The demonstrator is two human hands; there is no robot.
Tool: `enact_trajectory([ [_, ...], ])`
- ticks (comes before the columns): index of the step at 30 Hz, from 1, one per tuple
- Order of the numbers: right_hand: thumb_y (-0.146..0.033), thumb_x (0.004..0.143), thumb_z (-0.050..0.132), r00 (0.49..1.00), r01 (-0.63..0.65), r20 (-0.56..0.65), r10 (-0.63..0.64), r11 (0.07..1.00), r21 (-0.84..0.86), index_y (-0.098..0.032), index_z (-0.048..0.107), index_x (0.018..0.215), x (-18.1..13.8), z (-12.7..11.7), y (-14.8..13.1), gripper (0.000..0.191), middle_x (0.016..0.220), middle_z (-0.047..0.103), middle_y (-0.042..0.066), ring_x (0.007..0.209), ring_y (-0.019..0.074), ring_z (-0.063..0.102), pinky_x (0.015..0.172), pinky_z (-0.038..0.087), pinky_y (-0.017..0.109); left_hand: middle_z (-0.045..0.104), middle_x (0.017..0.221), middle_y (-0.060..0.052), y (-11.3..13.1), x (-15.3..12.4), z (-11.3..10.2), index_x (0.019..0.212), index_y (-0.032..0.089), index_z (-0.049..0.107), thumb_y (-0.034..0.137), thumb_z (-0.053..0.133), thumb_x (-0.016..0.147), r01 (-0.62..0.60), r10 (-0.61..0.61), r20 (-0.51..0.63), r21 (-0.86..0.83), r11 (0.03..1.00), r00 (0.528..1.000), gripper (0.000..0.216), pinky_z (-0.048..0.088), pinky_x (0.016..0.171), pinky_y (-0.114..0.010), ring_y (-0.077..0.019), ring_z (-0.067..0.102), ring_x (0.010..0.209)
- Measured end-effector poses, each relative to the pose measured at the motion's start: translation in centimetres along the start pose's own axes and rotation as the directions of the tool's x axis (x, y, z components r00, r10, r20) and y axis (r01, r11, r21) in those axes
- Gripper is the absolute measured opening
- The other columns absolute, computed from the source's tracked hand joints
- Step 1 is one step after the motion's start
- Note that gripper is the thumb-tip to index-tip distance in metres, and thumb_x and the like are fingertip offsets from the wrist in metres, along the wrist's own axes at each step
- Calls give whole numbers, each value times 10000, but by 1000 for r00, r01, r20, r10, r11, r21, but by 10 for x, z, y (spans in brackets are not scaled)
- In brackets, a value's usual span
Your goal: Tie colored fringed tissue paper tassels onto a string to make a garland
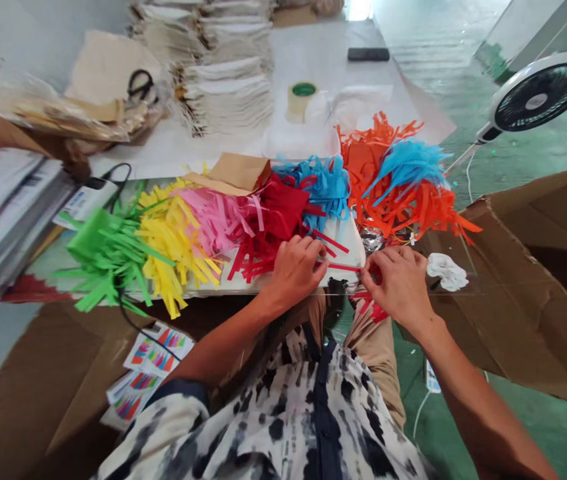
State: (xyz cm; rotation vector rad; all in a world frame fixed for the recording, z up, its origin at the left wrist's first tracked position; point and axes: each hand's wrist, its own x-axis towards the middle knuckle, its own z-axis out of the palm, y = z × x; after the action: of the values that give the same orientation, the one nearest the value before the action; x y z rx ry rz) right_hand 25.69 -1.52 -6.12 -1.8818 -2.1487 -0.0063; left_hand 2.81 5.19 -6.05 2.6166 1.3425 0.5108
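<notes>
Well left of the red fringed bundle (288,207) lies the green fringed bundle (113,247); nearer to it comes the yellow fringed bundle (166,240), and against its left side the pink fringed bundle (218,217). The person's left hand (297,270) is at the red bundle's near right edge, thumb and forefinger pressed together at the left end of a narrow red strip (344,267). Past the red bundle's far right side sits the blue fringed bundle (326,187). The strip stretches straight to the right of the red bundle, where the right hand (398,283) pinches its other end between thumb and forefinger. Farther right of the red bundle lies a crumpled white cloth (446,272).
</notes>
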Motion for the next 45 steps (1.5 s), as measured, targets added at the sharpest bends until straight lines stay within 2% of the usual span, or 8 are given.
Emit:
enact_trajectory([
  [9, -171, 978, 602, 967, 213, -135, -218, 976, -49, -276, 712, 1193, -30, 3, -18, 264, 1105, 788, 28, 1240, 296, 607, 1206, 197, 603, 738, 1176, -115, 16, -29, 10, 1265, 111, 694, 214, 597, 985, -401, 403, -3, 91, 912, 915, 313, 467, 938, -424, -269, 622, 1106],
  [18, -132, 986, 607, 940, 240, -226, -255, 967, -92, -395, 654, 1300, -58, 19, -40, 412, 1190, 772, -3, 1215, 275, 648, 1211, 288, 618, 771, 966, -74, 19, -69, 27, 1077, 158, 750, 170, 615, 998, -372, 391, -261, 121, 920, 882, 157, 472, 752, -358, -203, 681, 884],
  [23, -179, 1011, 630, 896, 281, -318, -310, 950, -136, -393, 651, 1258, -58, 1, -41, 327, 1048, 785, -54, 1072, 204, 681, 1151, 343, 518, 805, 1019, -86, 34, -71, 5, 1051, 190, 791, 258, 600, 1025, -188, 124, -236, -275, 943, 964, 205, 520, 806, -334, -205, 732, 916],
  [27, -176, 957, 710, 812, 281, -484, -325, 946, -164, -394, 674, 1253, -50, -30, -43, 369, 977, 797, -81, 996, 181, 696, 1111, 340, 472, 822, 1011, -82, 45, -63, -24, 1067, 190, 823, 466, 710, 953, 253, -206, 182, -878, 405, 961, 319, 562, 755, -306, -206, 758, 850],
  [30, -182, 936, 733, 742, 299, -557, -374, 928, -223, -348, 687, 1262, -47, -47, -46, 369, 960, 810, -72, 951, 186, 698, 1098, 343, 477, 809, 901, -100, 48, -56, -42, 952, 128, 831, 493, 881, 778, 487, -83, 490, -871, -61, 868, 407, 556, 696, -268, -171, 730, 733],
  [34, -195, 946, 720, 771, 297, -585, -250, 955, -17, -318, 731, 1159, -45, -57, -56, 246, 952, 817, -46, 961, 208, 708, 1067, 361, 491, 781, 832, -84, 51, -54, -52, 868, 117, 801, 427, 997, 609, 590, 43, 606, -753, -291, 794, 449, 555, 701, -259, -141, 707, 687],
  [40, -320, 936, 734, 932, 96, -298, 205, 655, 750, -268, 788, 875, -24, -63, -74, 96, 906, 786, 4, 888, 202, 700, 850, 509, 375, 744, 834, -36, 54, -40, -62, 770, 141, 779, 425, 960, 673, 333, -131, 344, -938, -101, 930, 350, 492, 682, -216, -104, 647, 711],
  [45, -318, 903, 746, 941, 90, -240, 240, 506, 858, -255, 785, 792, -2, -70, -78, 133, 854, 738, 6, 900, 197, 659, 872, 491, 361, 742, 832, -28, 47, -27, -73, 778, 148, 791, 449, 940, 696, 196, -157, 192, -981, 7, 969, 346, 480, 731, -234, -107, 624, 743],
])
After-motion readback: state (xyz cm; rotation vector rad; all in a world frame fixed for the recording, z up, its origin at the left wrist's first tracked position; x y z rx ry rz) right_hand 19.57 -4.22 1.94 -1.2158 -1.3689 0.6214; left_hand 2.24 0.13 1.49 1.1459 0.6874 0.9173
